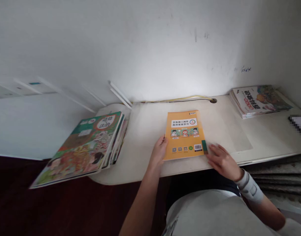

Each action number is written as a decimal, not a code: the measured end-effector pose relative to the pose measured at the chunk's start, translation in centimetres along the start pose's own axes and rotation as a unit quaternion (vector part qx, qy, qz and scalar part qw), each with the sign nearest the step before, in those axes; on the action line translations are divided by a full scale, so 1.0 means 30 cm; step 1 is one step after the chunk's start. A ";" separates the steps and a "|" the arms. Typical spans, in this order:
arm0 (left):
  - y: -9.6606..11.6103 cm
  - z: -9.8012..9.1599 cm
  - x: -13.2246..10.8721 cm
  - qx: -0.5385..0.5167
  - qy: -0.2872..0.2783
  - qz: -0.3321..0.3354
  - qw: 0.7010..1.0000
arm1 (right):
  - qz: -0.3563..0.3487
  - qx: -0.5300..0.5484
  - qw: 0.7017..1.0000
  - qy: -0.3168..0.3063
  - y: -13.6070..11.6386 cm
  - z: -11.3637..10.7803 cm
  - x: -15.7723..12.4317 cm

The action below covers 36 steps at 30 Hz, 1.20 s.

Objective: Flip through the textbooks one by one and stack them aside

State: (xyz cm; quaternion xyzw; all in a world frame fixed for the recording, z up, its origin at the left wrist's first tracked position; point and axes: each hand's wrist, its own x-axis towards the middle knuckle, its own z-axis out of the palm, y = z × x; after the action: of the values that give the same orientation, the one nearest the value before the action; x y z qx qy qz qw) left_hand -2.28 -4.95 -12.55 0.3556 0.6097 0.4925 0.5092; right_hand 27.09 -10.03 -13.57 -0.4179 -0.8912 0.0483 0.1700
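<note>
An orange workbook [185, 134] lies flat, back cover up, on the pale desk [145, 131] in front of me. My left hand [159, 151] rests against its lower left corner, fingers curled on the edge. My right hand [221, 159] lies flat and open on the desk beside the book's lower right corner, fingertips near its green spine strip. A grey wrist band shows on my right forearm.
A stack of colourful books [86, 147] hangs over the desk's left end. Another stack of books [260, 100] sits at the far right by the wall. A yellow cable [180, 98] runs along the back edge to a hole. A dark floor lies at the left.
</note>
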 end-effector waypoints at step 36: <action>-0.055 -0.017 -0.062 0.445 0.097 0.178 0.872 | 0.072 -0.110 0.989 0.066 0.100 0.010 -0.062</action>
State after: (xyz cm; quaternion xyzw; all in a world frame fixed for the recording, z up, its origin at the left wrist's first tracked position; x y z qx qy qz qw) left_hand -2.25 -7.25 -13.65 0.5974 0.7374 0.2829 0.1391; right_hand 30.26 -9.48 -15.03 -0.4994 -0.8455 -0.0654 0.1773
